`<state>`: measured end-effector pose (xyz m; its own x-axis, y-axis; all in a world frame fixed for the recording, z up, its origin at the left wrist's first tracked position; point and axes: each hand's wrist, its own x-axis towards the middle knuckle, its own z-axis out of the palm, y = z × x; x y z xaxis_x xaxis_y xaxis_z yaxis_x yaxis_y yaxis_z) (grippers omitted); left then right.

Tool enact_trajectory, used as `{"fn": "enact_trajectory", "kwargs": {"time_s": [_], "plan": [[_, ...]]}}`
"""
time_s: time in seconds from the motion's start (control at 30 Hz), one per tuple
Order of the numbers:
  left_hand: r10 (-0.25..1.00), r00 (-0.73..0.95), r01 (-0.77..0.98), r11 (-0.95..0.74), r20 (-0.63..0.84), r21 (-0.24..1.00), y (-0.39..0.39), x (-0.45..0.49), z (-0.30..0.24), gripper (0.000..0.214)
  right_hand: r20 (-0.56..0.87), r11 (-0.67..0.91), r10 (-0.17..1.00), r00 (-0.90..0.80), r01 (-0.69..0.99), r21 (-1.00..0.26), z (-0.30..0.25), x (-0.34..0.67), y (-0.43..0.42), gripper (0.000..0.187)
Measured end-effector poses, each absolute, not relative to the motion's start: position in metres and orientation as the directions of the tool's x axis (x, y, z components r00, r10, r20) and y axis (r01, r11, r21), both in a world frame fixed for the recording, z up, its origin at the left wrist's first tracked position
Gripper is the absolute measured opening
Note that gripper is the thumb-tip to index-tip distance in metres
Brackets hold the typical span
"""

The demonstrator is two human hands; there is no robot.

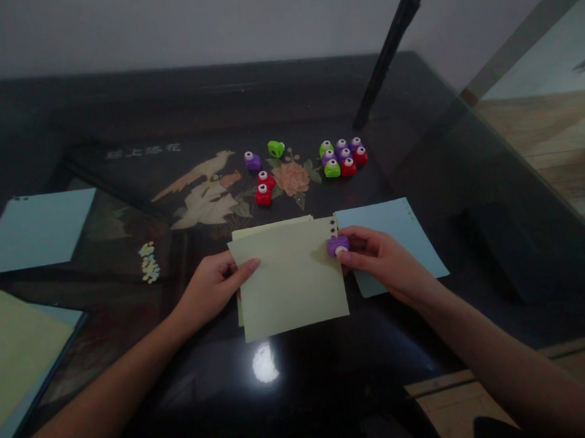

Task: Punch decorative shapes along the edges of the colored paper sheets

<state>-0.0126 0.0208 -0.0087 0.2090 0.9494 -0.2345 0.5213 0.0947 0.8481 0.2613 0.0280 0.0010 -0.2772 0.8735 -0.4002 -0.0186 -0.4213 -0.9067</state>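
A pale yellow paper sheet (pixel 291 279) lies on the dark glass table (pixel 115 111) in front of me. My left hand (pixel 212 288) pinches its left edge, thumb on top. My right hand (pixel 380 259) grips a small purple craft punch (pixel 338 245) clamped on the sheet's right edge. Small cut-out holes run along that edge above the punch. A light blue sheet (pixel 398 231) lies under my right hand.
Several red, green and purple punches sit in two clusters (pixel 264 174) (pixel 343 157) farther back. A blue sheet (pixel 35 230) and a yellow-and-blue stack (pixel 12 359) lie at left. Paper scraps (pixel 148 262) lie nearby. A dark slanted bar (pixel 390 45) rises at back right.
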Motion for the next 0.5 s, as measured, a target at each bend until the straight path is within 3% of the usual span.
{"fn": "enact_trajectory", "kwargs": {"time_s": [0.5], "plan": [[0.948, 0.216, 0.538, 0.084, -0.234, 0.838, 0.0215, -0.0114, -0.0062, 0.025, -0.331, -0.308, 0.912, -0.242, 0.130, -0.942, 0.0037, 0.2612, 0.0286, 0.025]]}}
